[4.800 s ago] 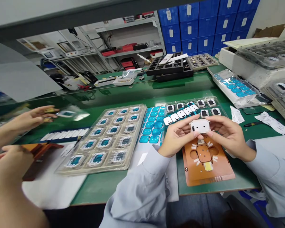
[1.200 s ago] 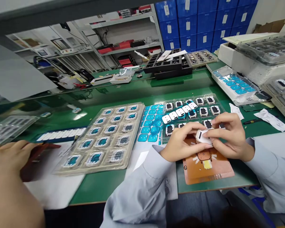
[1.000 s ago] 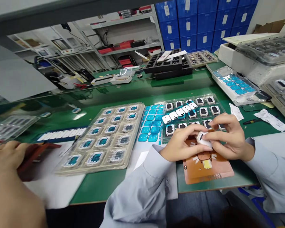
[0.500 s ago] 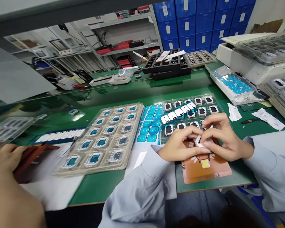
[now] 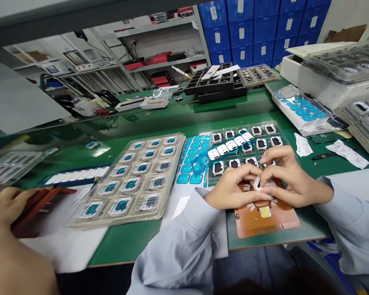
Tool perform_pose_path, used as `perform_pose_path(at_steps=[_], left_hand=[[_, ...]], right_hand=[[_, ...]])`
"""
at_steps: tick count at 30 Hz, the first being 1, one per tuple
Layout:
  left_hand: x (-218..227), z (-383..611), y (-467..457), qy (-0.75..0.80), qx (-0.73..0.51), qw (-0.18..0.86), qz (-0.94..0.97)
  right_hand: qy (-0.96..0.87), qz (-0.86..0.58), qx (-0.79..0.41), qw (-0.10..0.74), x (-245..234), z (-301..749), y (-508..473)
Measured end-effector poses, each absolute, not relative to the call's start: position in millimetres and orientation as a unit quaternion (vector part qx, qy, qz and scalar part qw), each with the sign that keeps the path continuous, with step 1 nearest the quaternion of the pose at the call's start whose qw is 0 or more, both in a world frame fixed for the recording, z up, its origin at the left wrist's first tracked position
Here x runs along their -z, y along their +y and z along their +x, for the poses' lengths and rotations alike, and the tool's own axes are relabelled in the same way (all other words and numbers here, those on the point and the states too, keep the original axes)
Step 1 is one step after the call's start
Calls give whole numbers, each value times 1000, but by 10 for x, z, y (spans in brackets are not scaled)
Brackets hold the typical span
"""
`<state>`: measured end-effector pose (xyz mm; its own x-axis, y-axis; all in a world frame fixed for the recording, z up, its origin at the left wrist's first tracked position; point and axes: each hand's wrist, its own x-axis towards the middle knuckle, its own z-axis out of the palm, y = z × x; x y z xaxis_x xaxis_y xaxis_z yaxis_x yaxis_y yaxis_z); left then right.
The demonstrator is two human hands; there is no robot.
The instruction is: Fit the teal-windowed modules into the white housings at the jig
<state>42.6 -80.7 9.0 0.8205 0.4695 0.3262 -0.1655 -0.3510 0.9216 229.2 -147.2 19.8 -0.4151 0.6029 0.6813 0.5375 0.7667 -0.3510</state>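
Observation:
Between their fingertips, my left hand (image 5: 233, 187) and my right hand (image 5: 285, 180) pinch a small white plastic housing (image 5: 257, 183) with a dark opening. Both hands are closed on it, and fingers hide much of the part. Beneath them lies an orange-brown work pad (image 5: 267, 225) with a yellow patch and short white strips stuck to it. Just behind the hands is a clear tray (image 5: 252, 152) of white housings with black centres. A strip of white rounded stickers (image 5: 231, 146) lies across that tray.
A larger clear tray (image 5: 176, 164) of housings with blue film stands left, beside a blue sticker sheet (image 5: 193, 159). At far left a co-worker's hand (image 5: 9, 205) touches a red-brown fixture (image 5: 33, 209). Black bins (image 5: 221, 88) stand behind; a pen (image 5: 324, 156) and crumpled papers lie right.
The white housing has turned slightly between my fingertips. My hands stay in nearly the same place. The co-worker's hand and the red-brown fixture have shifted slightly left.

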Motion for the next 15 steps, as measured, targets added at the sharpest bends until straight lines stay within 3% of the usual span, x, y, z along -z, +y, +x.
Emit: perform_pose_path(at_steps=[15], left_hand=[[-77,431,-786,108,-269,555,780]], right_hand=[[-871,-294,-40,392,-197,2365,-1399]])
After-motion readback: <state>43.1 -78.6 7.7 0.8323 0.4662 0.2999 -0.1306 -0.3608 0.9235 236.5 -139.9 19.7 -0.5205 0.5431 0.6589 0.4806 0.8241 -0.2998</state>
